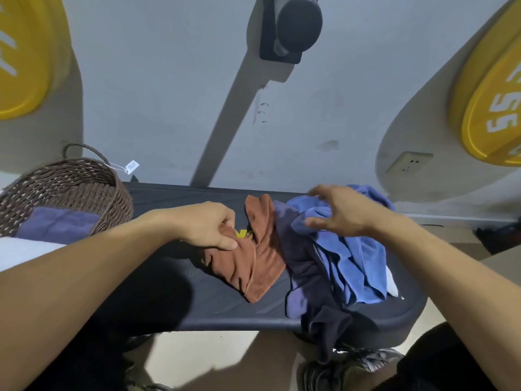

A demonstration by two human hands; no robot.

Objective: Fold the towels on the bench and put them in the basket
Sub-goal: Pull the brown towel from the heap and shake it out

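- Currently my left hand [210,225] pinches the orange towel [253,263] at its upper edge; cloth limp, light, crumpled on the bench [197,294].
- Right hand [342,211] spread open, empty, over the blue towel [352,263] just beside; best taken by corners.

Looking soft and fuzzy: rust-orange cloth towel [260,261], crumpled blue cloth towel [352,261]. Looking rough and woven: round brown wicker basket [84,179]. Looking matt and padded: dark bench [197,300]. Shining smooth: yellow weight plates [490,103].

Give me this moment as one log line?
left hand: pinching orange towel | right hand: open over blue towel | basket: one folded
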